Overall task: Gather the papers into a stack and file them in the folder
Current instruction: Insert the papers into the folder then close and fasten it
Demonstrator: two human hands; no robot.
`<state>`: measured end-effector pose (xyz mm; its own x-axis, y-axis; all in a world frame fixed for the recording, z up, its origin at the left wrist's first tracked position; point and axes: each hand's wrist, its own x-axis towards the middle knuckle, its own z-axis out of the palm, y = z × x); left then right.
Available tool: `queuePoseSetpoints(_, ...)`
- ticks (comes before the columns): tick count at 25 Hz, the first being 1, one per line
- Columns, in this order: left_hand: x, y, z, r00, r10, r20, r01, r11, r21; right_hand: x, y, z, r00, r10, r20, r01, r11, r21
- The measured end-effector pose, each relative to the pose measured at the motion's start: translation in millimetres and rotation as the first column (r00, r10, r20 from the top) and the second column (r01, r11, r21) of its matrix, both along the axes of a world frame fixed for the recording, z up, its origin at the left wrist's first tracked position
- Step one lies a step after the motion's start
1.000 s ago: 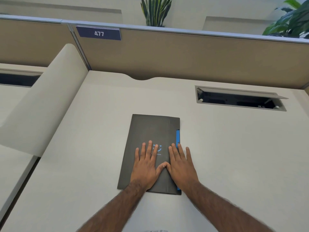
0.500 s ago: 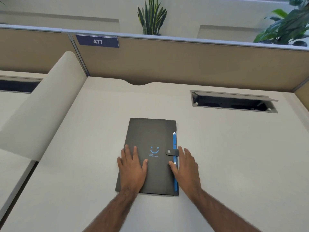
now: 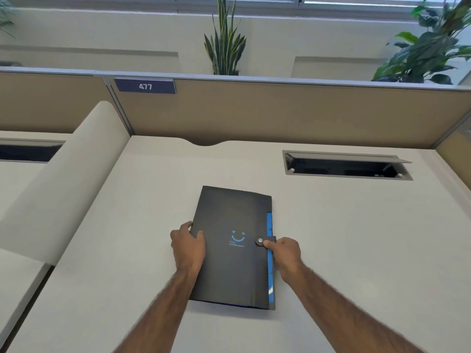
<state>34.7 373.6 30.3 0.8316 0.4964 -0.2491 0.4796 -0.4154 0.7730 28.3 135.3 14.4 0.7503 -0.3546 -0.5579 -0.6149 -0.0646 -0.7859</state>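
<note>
A black folder [image 3: 229, 217] with a blue smiley print lies closed on the white desk [image 3: 356, 238], its snap strap fastened over the right edge. Blue tabs show along that right edge. My left hand [image 3: 188, 247] grips the folder's left edge, thumb on top. My right hand [image 3: 284, 253] grips the right edge beside the snap strap, thumb on the strap. No loose papers are in view.
An open cable hatch [image 3: 346, 165] is set into the desk at the back right. A tan partition [image 3: 280, 110] with a "477" label [image 3: 144, 86] closes the back. A low curved white divider [image 3: 63, 179] stands to the left. Plants sit behind the partition.
Both hands lay flat together on the folder's cover, then slid apart to its left and right edges and now grip them. The snap strap has come into view.
</note>
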Motion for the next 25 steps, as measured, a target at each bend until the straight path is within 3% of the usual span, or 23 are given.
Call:
queuePoseSetpoints(5,48.4,-24.4,16.7,0.99,-0.082,0.112,0.083,0.996,-0.01,54.5,-21.6,13.8,0.998,0.037,0.059,-0.03,0.993,-0.116)
queuePoseSetpoints(9,95.0,-41.7,21.7,0.981,-0.151,0.124,0.141,0.986,0.085,122.1,-29.3,29.6,0.994,0.053,0.098,-0.031,0.975,-0.218)
queuePoseSetpoints(15,166.9,-54.5,6.3,0.972,-0.209,0.105,0.197,0.974,0.108,207.7,-36.6,29.7,0.986,0.103,0.129,-0.059,0.951,-0.304)
queuePoseSetpoints(25,224.7,-59.8,-33.4,0.949,-0.311,0.056,0.299,0.941,0.16,267.2,-50.9,-6.5,0.992,0.128,0.02,-0.108,0.902,-0.419)
